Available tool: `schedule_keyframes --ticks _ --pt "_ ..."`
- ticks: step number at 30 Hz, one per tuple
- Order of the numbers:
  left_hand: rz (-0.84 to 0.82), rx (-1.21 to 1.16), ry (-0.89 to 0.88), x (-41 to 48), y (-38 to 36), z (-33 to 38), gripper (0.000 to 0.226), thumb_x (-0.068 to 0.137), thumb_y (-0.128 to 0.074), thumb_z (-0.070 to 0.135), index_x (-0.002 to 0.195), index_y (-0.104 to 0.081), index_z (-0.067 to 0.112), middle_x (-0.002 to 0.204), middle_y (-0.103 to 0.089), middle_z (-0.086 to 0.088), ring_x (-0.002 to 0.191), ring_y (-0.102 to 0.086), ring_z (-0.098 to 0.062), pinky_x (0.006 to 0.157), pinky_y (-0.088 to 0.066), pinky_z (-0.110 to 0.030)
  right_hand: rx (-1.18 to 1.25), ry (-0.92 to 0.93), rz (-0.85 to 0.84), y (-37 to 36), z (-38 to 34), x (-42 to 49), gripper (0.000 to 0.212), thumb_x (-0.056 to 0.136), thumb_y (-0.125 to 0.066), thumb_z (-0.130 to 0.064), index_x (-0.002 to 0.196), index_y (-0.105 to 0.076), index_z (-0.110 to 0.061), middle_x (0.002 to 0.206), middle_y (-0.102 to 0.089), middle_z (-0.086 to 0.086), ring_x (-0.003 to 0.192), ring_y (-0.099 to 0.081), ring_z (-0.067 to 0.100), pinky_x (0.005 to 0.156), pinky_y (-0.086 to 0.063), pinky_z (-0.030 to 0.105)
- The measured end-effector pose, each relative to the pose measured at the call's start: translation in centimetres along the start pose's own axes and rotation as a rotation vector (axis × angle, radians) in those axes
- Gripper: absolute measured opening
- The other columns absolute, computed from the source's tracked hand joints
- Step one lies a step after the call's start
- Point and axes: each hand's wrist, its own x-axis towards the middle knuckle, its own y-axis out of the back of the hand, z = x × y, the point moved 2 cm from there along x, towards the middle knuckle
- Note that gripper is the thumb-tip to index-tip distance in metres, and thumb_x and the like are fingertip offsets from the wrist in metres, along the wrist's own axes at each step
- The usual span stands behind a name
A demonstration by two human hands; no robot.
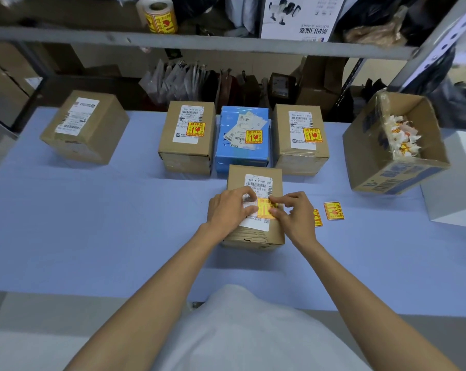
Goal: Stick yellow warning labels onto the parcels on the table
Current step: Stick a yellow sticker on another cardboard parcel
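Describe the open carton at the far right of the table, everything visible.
The open carton is brown corrugated cardboard with blue printing and a barcode on its near side. It stands at the table's far right, flaps open, and looks tilted. Clear tape clings to its rim. Inside lies a pile of crumpled white backing scraps with yellow-red traces. Neither hand touches it.

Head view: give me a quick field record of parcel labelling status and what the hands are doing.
labelled: two brown cardboard boxes and blue box, back row
in progress: front brown cardboard parcel; yellow warning label being pressed onto it
hands: left hand and right hand both on that label
unlabelled: far-left brown box
spare labels: two loose yellow stickers on blue table
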Motion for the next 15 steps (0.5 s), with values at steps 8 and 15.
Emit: schedule_keyframes --ticks 8,15 --pt "-0.181 -0.453 0.147 1.3 1.4 -0.7 0.024 0.09 -0.042 0.002 0.107 -0.033 0.016 0.122 -0.042 -0.006 0.115 -0.045 -0.021 0.083 -0.045 -0.025 0.04 0.14 0.074 0.1 -3.8 -0.2 0.03 0.085 -0.059 -0.002 0.111 -0.066 -0.014 0.108 -0.063 0.004 0.093 -0.059 0.013 0.079 -0.047 0.019" --pt "-0.024 -0.939 0.114 2.2 4.1 1.3 0.029 0.084 -0.067 0.001 0.099 -0.046 0.014 0.093 -0.054 0.0 0.091 -0.06 -0.01 0.08 -0.051 -0.023 0.375 0.28 -0.022 1.3 -9.2 0.2 0.014 0.086 -0.071 -0.02 0.1 -0.072 -0.019 0.092 -0.072 -0.007 0.083 -0.067 0.006 0.073 -0.055 0.021"
